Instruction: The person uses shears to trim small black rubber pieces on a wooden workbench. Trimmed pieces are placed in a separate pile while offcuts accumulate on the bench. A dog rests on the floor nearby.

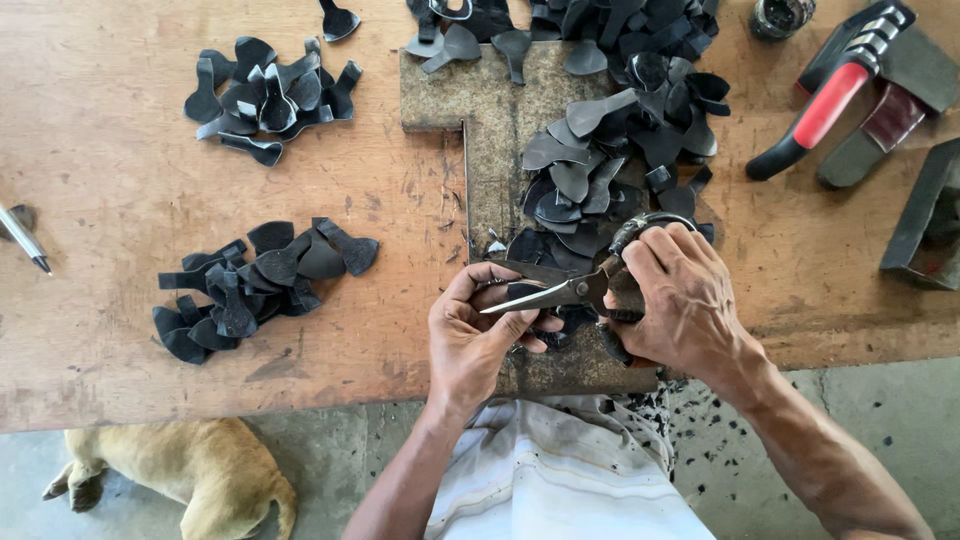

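Note:
My right hand [680, 300] grips the handles of a pair of metal scissors [560, 292], whose blades point left. My left hand [478, 335] holds a small dark leather piece [522, 272] right at the blades, near the front edge of the wooden table [120, 190]. Just beyond my hands lies a large heap of dark spoon-shaped leather cutouts [610, 150] on a worn grey cutting slab [490, 110].
Two smaller piles of cutouts lie to the left, one far [268, 95] and one near [255, 285]. A red-handled tool [825, 110], metal blocks [925, 220] and a small jar [782, 15] sit at the right. A pen [25, 240] lies at the left edge. A tan dog [190, 470] rests on the floor.

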A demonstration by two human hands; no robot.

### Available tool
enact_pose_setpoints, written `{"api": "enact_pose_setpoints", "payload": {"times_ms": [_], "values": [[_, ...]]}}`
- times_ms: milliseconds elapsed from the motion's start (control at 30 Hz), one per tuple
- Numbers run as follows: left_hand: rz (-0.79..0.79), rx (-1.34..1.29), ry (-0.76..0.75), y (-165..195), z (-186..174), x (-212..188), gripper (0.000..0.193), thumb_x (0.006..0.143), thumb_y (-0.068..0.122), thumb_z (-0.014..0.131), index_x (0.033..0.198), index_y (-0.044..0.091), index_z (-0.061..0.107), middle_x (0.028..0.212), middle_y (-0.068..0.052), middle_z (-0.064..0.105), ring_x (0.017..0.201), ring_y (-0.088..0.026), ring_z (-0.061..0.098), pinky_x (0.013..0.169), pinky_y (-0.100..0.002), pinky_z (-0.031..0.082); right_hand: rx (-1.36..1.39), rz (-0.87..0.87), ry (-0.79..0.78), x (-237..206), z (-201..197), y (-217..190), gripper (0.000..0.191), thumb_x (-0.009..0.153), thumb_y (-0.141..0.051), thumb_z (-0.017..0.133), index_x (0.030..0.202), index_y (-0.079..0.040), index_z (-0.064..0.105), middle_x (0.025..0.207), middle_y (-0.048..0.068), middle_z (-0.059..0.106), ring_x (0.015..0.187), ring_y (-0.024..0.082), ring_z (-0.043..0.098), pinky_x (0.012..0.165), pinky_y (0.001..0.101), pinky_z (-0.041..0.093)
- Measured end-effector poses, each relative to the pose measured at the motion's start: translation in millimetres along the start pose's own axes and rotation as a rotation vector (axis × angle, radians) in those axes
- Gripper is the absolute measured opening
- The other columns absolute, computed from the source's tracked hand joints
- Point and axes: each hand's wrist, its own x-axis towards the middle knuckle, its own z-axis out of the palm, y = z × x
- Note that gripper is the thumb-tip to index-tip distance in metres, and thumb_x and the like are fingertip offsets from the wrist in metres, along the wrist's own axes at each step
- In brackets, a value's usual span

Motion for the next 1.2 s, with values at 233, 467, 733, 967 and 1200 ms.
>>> {"api": "enact_pose_setpoints", "payload": {"times_ms": [233, 467, 733, 967, 1200], "values": [[0.026, -0.006, 0.011, 4.2, 2.6, -2.6, 0.029, 0.094, -0.006, 0.067, 0.119, -0.007, 0.052, 0.108, -0.022, 0.073, 0.088, -0.03, 0.078, 0.063, -0.03, 0.066, -0.001, -0.053, -0.013, 1.4, 1.0, 3.7, 0.034, 0.07, -0.02, 0.08, 0.09, -0.001, 0.061, 0.092, 0.013, 0.057, 0.089, 0.031, 0.057, 0.081, 0.0439, 0.05], [0.05, -0.036, 0.001, 5.7, 5.2, -3.1, 0.024, 0.096, -0.005, 0.066, 0.115, -0.006, 0.051, 0.105, -0.022, 0.073, 0.088, -0.03, 0.078, 0.063, -0.029, 0.066, 0.033, -0.081, 0.014, 1.9, 2.7, 6.2, 0.029, 0.072, -0.019, 0.078, 0.086, -0.001, 0.059, 0.089, 0.014, 0.058, 0.085, 0.031, 0.059, 0.077, 0.0435, 0.052], [0.052, 0.063, 0.029, 10.3, 6.7, -4.5, 0.02, 0.096, -0.004, 0.066, 0.111, -0.006, 0.053, 0.103, -0.022, 0.073, 0.087, -0.029, 0.078, 0.062, -0.029, 0.066, 0.064, -0.137, 0.077, 5.0, 5.0, 11.1, 0.021, 0.077, -0.013, 0.075, 0.08, -0.003, 0.057, 0.081, 0.011, 0.057, 0.076, 0.029, 0.061, 0.068, 0.042, 0.052], [0.054, 0.144, 0.022, 13.6, 5.5, -3.2, 0.02, 0.096, -0.004, 0.066, 0.112, -0.007, 0.054, 0.104, -0.021, 0.073, 0.087, -0.027, 0.078, 0.063, -0.027, 0.066, 0.085, -0.184, 0.124, 9.2, 2.2, 14.8, 0.02, 0.074, -0.01, 0.074, 0.074, -0.004, 0.055, 0.075, 0.009, 0.056, 0.069, 0.027, 0.06, 0.061, 0.0398, 0.051], [0.04, 0.197, 0.008, 15.8, 3.8, -2.1, 0.03, 0.094, -0.004, 0.067, 0.12, -0.008, 0.053, 0.104, -0.02, 0.073, 0.085, -0.024, 0.078, 0.06, -0.025, 0.065, 0.071, -0.205, 0.131, 8.6, 1.6, 18.2, 0.023, 0.078, -0.009, 0.077, 0.071, -0.005, 0.055, 0.07, 0.007, 0.055, 0.062, 0.022, 0.058, 0.056, 0.036, 0.049]]}}
